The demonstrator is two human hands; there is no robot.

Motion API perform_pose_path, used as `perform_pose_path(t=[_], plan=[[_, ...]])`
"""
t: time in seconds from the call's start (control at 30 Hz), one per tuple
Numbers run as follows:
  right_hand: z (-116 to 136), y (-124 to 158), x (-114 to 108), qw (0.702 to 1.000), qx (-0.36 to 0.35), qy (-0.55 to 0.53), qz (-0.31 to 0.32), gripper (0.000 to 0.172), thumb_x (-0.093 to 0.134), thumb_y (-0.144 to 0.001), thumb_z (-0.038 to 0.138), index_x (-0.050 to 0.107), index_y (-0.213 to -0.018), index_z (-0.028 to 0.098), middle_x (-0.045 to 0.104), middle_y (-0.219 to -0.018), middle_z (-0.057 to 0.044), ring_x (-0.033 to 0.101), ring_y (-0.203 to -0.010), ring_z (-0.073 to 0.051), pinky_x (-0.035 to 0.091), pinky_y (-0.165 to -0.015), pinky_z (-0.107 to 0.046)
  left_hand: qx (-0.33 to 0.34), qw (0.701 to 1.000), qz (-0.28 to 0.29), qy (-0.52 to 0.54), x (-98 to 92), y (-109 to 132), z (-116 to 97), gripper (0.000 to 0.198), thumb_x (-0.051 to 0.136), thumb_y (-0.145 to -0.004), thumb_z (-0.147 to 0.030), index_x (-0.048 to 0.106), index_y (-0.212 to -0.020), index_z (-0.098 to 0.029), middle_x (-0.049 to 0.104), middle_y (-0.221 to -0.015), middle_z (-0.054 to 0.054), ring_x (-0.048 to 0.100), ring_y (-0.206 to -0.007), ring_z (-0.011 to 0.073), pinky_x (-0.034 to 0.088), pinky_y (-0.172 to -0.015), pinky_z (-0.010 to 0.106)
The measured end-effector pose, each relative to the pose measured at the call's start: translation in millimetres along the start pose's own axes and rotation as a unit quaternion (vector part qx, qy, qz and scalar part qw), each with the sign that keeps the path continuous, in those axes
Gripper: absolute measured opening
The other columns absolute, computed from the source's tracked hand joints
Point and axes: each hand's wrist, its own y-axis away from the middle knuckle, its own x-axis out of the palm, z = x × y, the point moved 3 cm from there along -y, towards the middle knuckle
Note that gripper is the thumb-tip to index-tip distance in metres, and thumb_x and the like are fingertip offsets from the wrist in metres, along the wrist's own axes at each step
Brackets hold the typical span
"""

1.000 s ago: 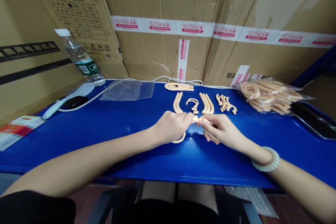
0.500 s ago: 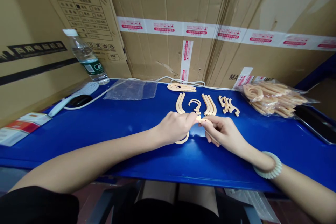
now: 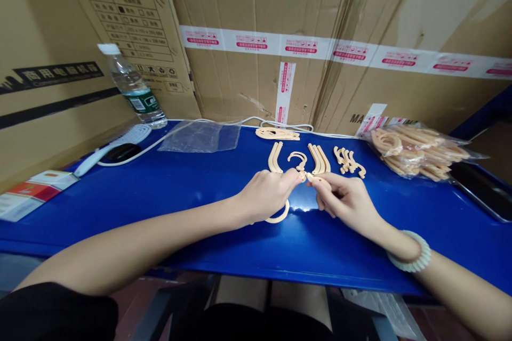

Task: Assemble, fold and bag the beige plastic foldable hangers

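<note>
My left hand is closed on a beige plastic hanger hook, whose curved end shows below my fingers. My right hand pinches a beige hanger arm, its tip close to the hook's base between both hands; whether the two touch I cannot tell. Just beyond my fingers lie loose hooks. Curved hanger arms sit in two groups, one on the left and one on the right. Farther right is a cluster of small wavy beige pieces.
A flat beige bundle lies at the back by a white cable. Bagged beige parts and a dark phone are right. Left are a plastic bag, water bottle, hairbrush and small box. Cardboard stands behind.
The hanger arm in my right hand has moved slightly up and away from my left fingers, opening a small gap. My left hand has barely moved.
</note>
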Motion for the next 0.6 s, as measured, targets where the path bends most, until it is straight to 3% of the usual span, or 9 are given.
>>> perform_pose_path(t=[0.13,0.23,0.3,0.37,0.47,0.53,0.6], plan=[[-6,-2,1,0.994,0.062,-0.084,0.027,0.037,0.051,-0.1,0.049,0.067,-0.093,0.016,0.062,-0.054,0.001,0.046,-0.036,-0.008,0.036,-0.038,-0.021,-0.046,0.991,-0.029,0.122,-3.8,-2,3,0.032,0.036,-0.104,-0.03,0.066,-0.1,-0.018,0.069,-0.079,0.005,0.067,-0.071,0.0195,0.042,-0.065,0.026],[-10,-4,3,0.983,0.098,-0.144,0.057,0.039,0.052,-0.099,0.051,0.066,-0.103,0.015,0.062,-0.054,0.001,0.044,-0.035,-0.008,0.033,-0.036,-0.021,-0.111,0.957,-0.033,0.267,-0.1,-4,11,0.033,0.038,-0.103,-0.031,0.068,-0.095,-0.019,0.061,-0.069,0.0,0.059,-0.059,0.0146,0.041,-0.059,0.024],[-14,-8,-3,0.977,0.103,-0.183,0.047,0.038,0.053,-0.099,0.051,0.063,-0.109,0.017,0.063,-0.054,0.002,0.044,-0.034,-0.009,0.032,-0.036,-0.021,-0.179,0.904,-0.01,0.388,5.6,-6,16,0.032,0.04,-0.102,-0.033,0.067,-0.096,-0.018,0.049,-0.06,-0.003,0.047,-0.046,0.0112,0.037,-0.05,0.023],[-19,-13,-17,0.975,0.093,-0.204,-0.001,0.035,0.055,-0.098,0.051,0.06,-0.11,0.019,0.064,-0.056,0.003,0.047,-0.035,-0.01,0.034,-0.037,-0.022,-0.24,0.828,0.015,0.506,10.3,-7,19,0.028,0.043,-0.101,-0.032,0.065,-0.101,-0.016,0.041,-0.056,-0.006,0.037,-0.039,0.0088,0.036,-0.045,0.022],[-32,-22,-50,0.979,0.063,-0.157,-0.112,0.03,0.063,-0.093,0.05,0.063,-0.095,0.021,0.069,-0.068,-0.001,0.059,-0.05,-0.014,0.046,-0.049,-0.026,-0.289,0.733,0.025,0.616,10.7,-9,19,0.018,0.049,-0.097,-0.023,0.062,-0.103,-0.014,0.045,-0.058,-0.005,0.04,-0.041,0.0085,0.045,-0.048,0.022],[-42,-26,-73,0.981,0.022,-0.072,-0.18,0.026,0.069,-0.089,0.048,0.068,-0.089,0.021,0.07,-0.079,-0.004,0.065,-0.068,-0.017,0.053,-0.061,-0.03,-0.304,0.703,0.019,0.642,8.4,-8,20,0.015,0.05,-0.095,-0.019,0.062,-0.102,-0.012,0.05,-0.061,-0.003,0.047,-0.047,0.0096,0.047,-0.05,0.022],[-51,-30,-88,0.976,-0.035,0.041,-0.212,0.02,0.072,-0.087,0.042,0.073,-0.088,0.022,0.07,-0.09,-0.006,0.066,-0.082,-0.021,0.054,-0.072,-0.034,-0.317,0.692,0.009,0.649,6.6,-7,22,0.015,0.051,-0.095,-0.017,0.064,-0.101,-0.011,0.052,-0.062,-0.001,0.05,-0.051,0.0102,0.047,-0.051,0.021]])
